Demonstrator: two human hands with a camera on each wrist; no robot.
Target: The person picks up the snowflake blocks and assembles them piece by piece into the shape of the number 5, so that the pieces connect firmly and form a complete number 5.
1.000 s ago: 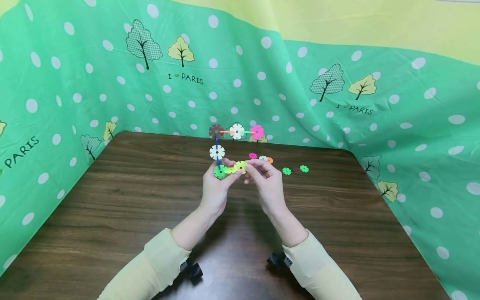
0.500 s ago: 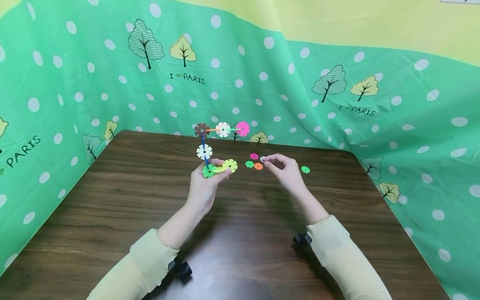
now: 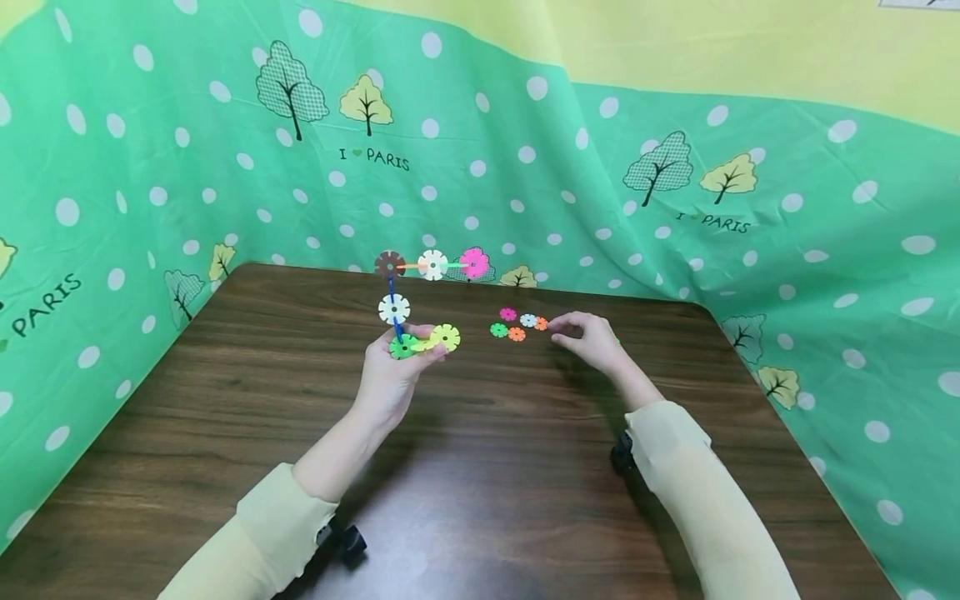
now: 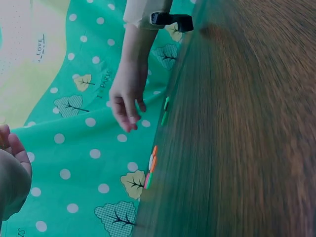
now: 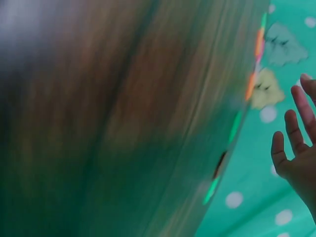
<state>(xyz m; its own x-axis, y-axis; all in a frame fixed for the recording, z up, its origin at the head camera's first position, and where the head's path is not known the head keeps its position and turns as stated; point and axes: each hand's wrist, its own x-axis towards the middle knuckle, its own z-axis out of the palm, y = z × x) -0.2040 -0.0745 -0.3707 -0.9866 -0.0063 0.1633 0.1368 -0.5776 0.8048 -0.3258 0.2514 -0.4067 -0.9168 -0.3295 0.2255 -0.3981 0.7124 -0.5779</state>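
Observation:
My left hand [image 3: 382, 390] grips the lower end of a chain of interlocking snowflake discs, by its green disc [image 3: 403, 347] and yellow disc [image 3: 446, 337]. From there the chain rises through a white disc [image 3: 393, 309] and edge-on blue discs to a brown disc [image 3: 389, 265]. Along the top it runs right through another white disc [image 3: 432, 265] to a pink disc [image 3: 474, 263]. My right hand [image 3: 597, 343] hovers beside the loose discs with relaxed, bent fingers. In the left wrist view that right hand [image 4: 129, 96] hangs above the table with nothing between its fingers.
Loose pink [image 3: 507, 314], green [image 3: 498, 330], white [image 3: 528, 320] and orange discs [image 3: 517, 334] lie together on the dark wooden table [image 3: 480, 467]. More green [image 5: 234, 127] and brown discs [image 5: 219, 165] appear in the right wrist view. A green dotted curtain [image 3: 480, 167] hangs behind the table.
My right hand has left the chain and moved right, past the loose discs. A green and an orange disc now lie nearer the pink one. My left hand has shifted left with the chain.

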